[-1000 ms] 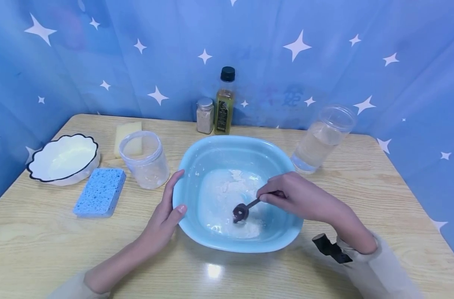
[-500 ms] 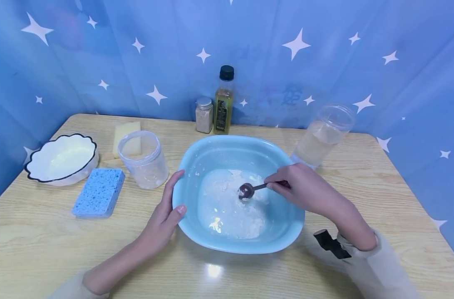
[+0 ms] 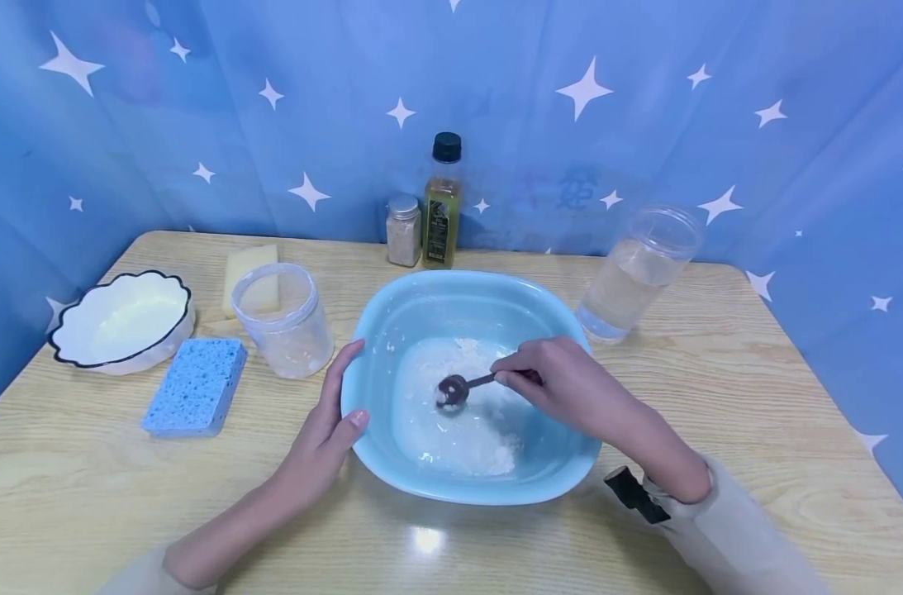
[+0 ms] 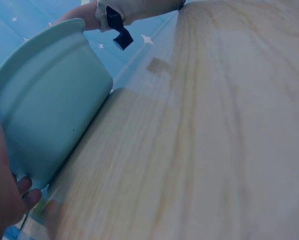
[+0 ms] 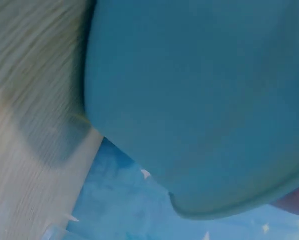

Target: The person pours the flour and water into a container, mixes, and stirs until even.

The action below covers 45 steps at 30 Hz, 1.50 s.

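A light blue plastic basin (image 3: 421, 487) stands on the wooden table with white powder and wet, shiny liquid (image 3: 458, 442) across its bottom. At its left side my left hand (image 3: 322, 434) grips the wall, thumb over the rim; in the left wrist view the fingers (image 4: 25, 186) curl against the outside. My right hand (image 3: 570, 384) reaches over the right rim and pinches the handle of a dark brown measuring spoon (image 3: 453, 391). The spoon's bowl is down in the powder, with some white in it. The right wrist view is mostly filled by the basin's outer wall.
To the left are a clear plastic jar (image 3: 291, 330), a blue sponge (image 3: 196, 387), a white scalloped dish (image 3: 127, 322) and a pale yellow block (image 3: 235, 268). Behind the basin stand an oil bottle (image 3: 441, 215) and a seasoning jar (image 3: 403, 235). A water container (image 3: 629, 281) is at right.
My right hand moves the spoon up and right through the powder, then back left to the basin's left-middle. My left hand keeps its grip on the basin.
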Each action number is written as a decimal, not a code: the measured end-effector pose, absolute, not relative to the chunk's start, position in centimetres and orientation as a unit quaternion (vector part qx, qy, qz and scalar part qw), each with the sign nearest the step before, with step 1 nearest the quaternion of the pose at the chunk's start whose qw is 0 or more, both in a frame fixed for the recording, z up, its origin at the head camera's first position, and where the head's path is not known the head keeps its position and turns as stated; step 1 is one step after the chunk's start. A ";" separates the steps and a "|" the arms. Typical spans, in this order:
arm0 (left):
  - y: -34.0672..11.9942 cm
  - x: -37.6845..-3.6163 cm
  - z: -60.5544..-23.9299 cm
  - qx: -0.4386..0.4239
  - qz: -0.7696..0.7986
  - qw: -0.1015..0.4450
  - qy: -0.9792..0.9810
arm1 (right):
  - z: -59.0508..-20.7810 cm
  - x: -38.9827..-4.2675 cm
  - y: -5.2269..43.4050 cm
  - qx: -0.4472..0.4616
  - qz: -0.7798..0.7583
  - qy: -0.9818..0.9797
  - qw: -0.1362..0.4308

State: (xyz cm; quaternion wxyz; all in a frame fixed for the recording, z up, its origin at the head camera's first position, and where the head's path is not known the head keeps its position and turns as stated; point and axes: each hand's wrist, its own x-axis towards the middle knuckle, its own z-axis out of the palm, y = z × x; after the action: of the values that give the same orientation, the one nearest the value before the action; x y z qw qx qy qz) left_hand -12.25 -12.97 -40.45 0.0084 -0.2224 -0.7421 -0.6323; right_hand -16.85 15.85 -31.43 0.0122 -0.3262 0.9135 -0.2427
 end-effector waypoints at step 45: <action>-13.0 -12.3 -40.6 -0.237 -0.634 0.017 -0.736 | -29.4 -16.1 17.1 -0.279 -0.155 0.948 -0.012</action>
State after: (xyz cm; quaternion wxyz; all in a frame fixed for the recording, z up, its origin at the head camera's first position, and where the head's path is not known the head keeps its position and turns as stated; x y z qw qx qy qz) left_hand -12.33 -12.99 -40.60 0.0175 -0.2367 -0.7359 -0.6341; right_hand -16.07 17.11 -29.45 -0.0122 -0.2787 0.9478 -0.1546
